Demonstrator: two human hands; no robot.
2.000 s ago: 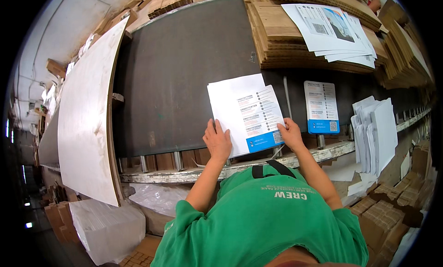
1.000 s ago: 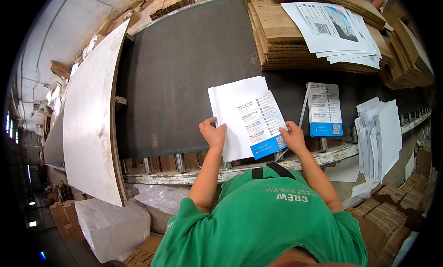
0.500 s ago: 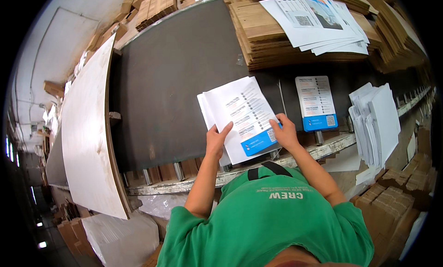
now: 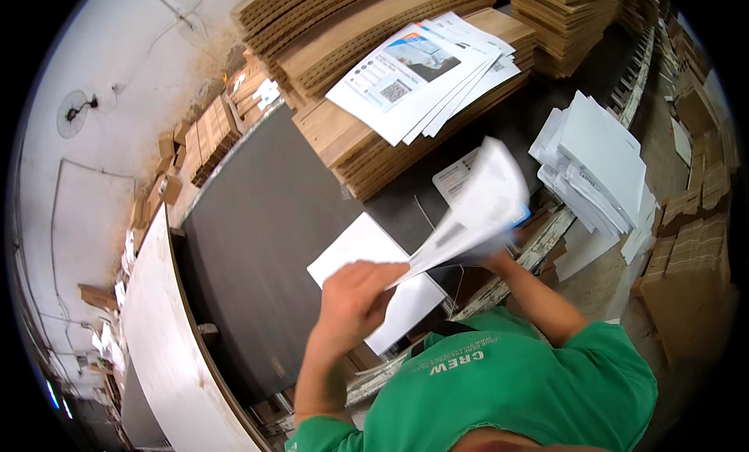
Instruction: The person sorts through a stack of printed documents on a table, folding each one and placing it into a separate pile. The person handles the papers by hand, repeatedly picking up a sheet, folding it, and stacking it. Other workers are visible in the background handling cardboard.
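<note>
My left hand (image 4: 355, 300) is closed, thumb and fingers pinching the near end of a white paper sheet (image 4: 476, 206) that curves upward and is blurred. My right hand (image 4: 499, 258) is smeared by motion beneath the sheet's far end; its fingers are hidden. Something blue shows at the sheet's right edge, and I cannot tell whether my right hand holds it. Below the raised sheet, white paper (image 4: 355, 253) lies flat on the dark conveyor belt (image 4: 257, 257). Behind the sheet, a printed card (image 4: 451, 177) is partly covered.
Flat brown cardboard stacks (image 4: 374, 167) stand at the back, with fanned printed leaflets (image 4: 421, 69) on top. At the right lies a pile of white packets (image 4: 597, 163). A pale board (image 4: 156, 319) stands along the left, and more cardboard (image 4: 686, 272) is at far right.
The sheet has been lifted off the paper on the belt and swung rightward, bending. The printed card that lay on it has left that spot. The view has turned right.
</note>
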